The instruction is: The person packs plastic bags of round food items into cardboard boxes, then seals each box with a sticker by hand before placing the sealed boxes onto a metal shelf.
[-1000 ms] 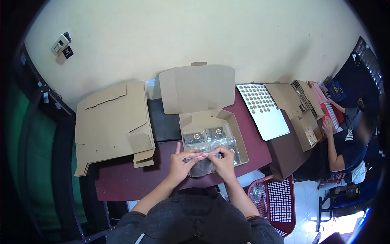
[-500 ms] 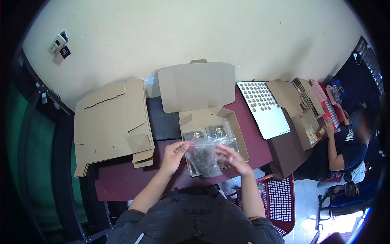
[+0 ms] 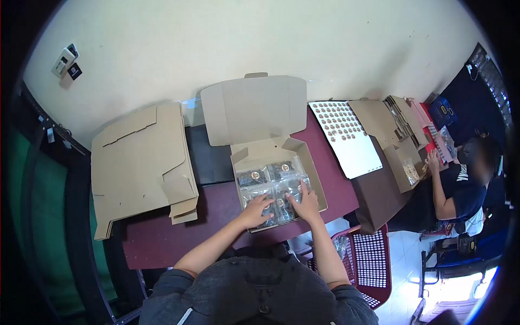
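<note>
An open cardboard box (image 3: 319, 181) stands in front of me with its lid raised against the wall. Inside lie several clear plastic bags of dark contents, such as the far-left bag (image 3: 252, 177) and the far-right bag (image 3: 282, 170), some with round orange stickers. My left hand (image 3: 257, 212) rests with spread fingers on the bags in the near left part. My right hand (image 3: 304, 202) lies on the bags at the near right, its fingers apart. The hands partly cover the bags beneath them.
Flattened cardboard boxes (image 3: 141, 157) are stacked on the left of the maroon table (image 3: 216, 216). A sticker sheet (image 3: 355, 151) lies to the right. Beyond it a co-worker (image 3: 460, 189) handles things near another open box (image 3: 401, 170). A red basket (image 3: 374, 260) stands below.
The bag that was held up between my hands is now down in the box. Both hands have lowered onto the bags. The view has shifted slightly.
</note>
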`<state>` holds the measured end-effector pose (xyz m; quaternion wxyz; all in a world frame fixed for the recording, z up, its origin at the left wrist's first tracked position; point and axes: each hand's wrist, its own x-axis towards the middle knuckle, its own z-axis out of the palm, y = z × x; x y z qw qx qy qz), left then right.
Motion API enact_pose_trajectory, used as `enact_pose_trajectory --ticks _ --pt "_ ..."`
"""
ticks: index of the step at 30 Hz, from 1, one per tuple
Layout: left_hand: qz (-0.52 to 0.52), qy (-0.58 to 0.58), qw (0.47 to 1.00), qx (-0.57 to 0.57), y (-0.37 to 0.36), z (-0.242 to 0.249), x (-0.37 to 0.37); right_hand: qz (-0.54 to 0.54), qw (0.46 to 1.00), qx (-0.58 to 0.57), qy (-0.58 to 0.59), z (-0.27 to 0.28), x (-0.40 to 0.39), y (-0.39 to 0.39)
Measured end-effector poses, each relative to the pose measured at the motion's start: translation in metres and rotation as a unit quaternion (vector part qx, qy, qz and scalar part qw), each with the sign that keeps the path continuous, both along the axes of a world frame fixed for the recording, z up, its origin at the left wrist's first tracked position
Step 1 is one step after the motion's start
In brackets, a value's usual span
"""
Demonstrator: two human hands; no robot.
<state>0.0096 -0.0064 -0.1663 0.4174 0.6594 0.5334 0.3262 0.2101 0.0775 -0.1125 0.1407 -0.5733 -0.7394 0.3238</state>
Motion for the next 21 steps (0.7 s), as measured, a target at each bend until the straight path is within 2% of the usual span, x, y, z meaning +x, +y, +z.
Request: enact_pose_trajectory --ticks 2,3,5,8,12,14,18,21 --pt "-0.013 0.247 0.968 -0.046 -0.01 -0.008 0.01 -0.009 0.991 0.012 -0.136 -0.037 -0.002 0.0" --pt "-0.006 0.261 0.965 -0.032 -0.015 -0.012 0.013 0.003 0.99 0.016 -0.143 -0.051 -0.002 -0.002" --pt "0.0 0.258 0.966 -0.03 -0.016 -0.013 0.014 0.024 0.986 0.023 -0.165 -0.068 0.0 -0.004" --pt "0.004 0.254 0.966 -0.04 -0.016 -0.008 0.014 0.038 0.984 0.013 -0.175 -0.063 0.0 -0.003" --pt "0.025 0.251 0.966 -0.064 -0.013 -0.007 0.015 0.083 0.987 -0.033 -0.132 -0.061 0.015 0.011" --pt "0.019 0.255 0.965 -0.064 -0.011 -0.006 0.014 0.097 0.993 -0.033 -0.05 -0.068 0.023 0.014" --pt "0.009 0.259 0.964 -0.067 -0.012 -0.006 0.014 0.069 0.998 0.001 0.006 -0.063 0.024 0.008" --pt "0.007 0.266 0.961 -0.074 -0.011 -0.004 0.016 0.042 0.999 -0.025 0.011 -0.051 0.026 0.01"
